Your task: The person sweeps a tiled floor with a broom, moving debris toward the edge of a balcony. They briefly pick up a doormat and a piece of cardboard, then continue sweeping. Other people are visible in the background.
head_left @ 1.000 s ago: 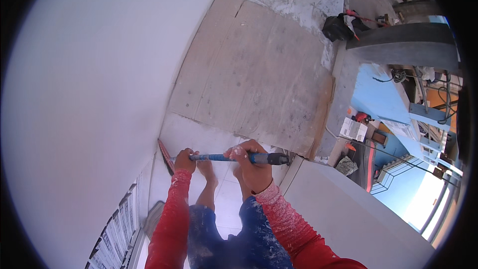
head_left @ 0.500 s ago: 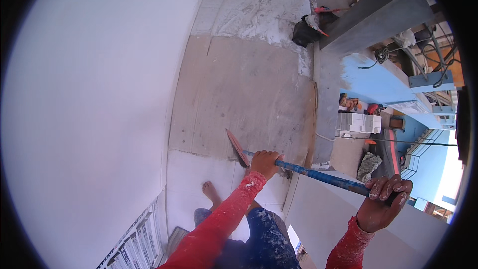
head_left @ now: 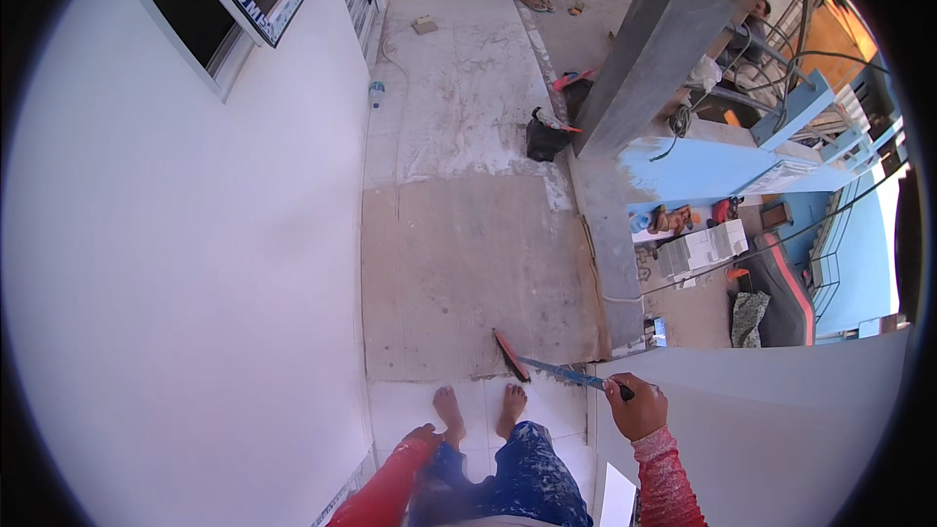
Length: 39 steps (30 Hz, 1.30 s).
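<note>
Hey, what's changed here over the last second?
The left hand has let go of the blue pole; the right hand alone holds it, near its black end. The pole's reddish head moved right, away from the white wall. Brown floor panel and black bag stayed put.

Pole [head_left: 568, 373] patchy, perhaps metal; wall [head_left: 244, 273] smooth, matt.
</note>
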Each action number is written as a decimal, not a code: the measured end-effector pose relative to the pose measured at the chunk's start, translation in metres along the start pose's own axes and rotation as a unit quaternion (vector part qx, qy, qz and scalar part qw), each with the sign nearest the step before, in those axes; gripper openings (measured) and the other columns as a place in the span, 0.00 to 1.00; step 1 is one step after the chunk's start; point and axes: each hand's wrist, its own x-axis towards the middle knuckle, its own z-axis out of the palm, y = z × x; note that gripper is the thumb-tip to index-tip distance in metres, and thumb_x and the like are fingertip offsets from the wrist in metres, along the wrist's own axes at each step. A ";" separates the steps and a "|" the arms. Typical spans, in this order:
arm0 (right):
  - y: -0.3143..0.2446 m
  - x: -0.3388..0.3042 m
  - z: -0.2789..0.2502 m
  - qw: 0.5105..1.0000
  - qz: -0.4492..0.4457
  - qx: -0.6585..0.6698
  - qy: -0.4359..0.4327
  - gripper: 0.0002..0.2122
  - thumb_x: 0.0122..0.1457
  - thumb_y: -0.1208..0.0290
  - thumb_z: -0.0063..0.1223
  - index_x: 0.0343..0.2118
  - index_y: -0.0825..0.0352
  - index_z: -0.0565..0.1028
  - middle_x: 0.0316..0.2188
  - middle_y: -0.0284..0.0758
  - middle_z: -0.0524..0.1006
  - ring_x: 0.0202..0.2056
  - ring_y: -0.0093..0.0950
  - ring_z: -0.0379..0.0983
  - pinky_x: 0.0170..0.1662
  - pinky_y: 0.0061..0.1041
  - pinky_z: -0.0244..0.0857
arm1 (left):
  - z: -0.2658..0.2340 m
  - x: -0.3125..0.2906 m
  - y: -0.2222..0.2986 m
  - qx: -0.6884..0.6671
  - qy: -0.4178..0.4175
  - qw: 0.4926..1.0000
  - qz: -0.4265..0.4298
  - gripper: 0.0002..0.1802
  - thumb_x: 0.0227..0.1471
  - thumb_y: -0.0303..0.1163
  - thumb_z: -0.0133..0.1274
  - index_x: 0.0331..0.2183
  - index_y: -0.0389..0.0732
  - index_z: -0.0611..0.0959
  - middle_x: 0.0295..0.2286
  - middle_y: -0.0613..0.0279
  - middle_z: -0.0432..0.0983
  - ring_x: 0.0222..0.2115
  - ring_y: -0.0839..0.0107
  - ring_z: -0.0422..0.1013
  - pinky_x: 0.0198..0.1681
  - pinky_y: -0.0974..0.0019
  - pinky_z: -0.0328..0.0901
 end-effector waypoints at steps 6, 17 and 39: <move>0.038 -0.037 0.001 0.938 0.084 -0.245 -0.229 0.14 0.55 0.56 0.49 0.37 0.58 0.79 0.34 0.37 0.79 0.39 0.38 0.76 0.41 0.37 0.69 | -0.030 -0.117 -0.173 0.043 -0.034 0.995 -0.078 0.32 0.53 0.58 0.42 0.43 0.39 0.80 0.45 0.49 0.73 0.49 0.50 0.67 0.53 0.54 0.59; 0.052 -0.104 0.013 0.896 0.066 -0.250 -0.360 0.12 0.59 0.61 0.44 0.43 0.57 0.73 0.40 0.38 0.77 0.45 0.41 0.72 0.48 0.40 0.66 | -0.010 -0.156 -0.172 -0.565 0.206 0.798 -0.023 0.19 0.55 0.43 0.48 0.44 0.42 0.73 0.30 0.59 0.76 0.26 0.71 0.72 0.23 0.70 0.63; 0.073 -0.026 -0.036 0.930 -0.031 -0.302 -0.206 0.12 0.58 0.62 0.46 0.40 0.60 0.76 0.35 0.42 0.79 0.40 0.39 0.76 0.43 0.38 0.69 | 0.013 -0.169 -0.129 -0.528 0.160 0.831 -0.067 0.14 0.55 0.37 0.48 0.41 0.39 0.74 0.27 0.61 0.75 0.26 0.73 0.73 0.25 0.71 0.68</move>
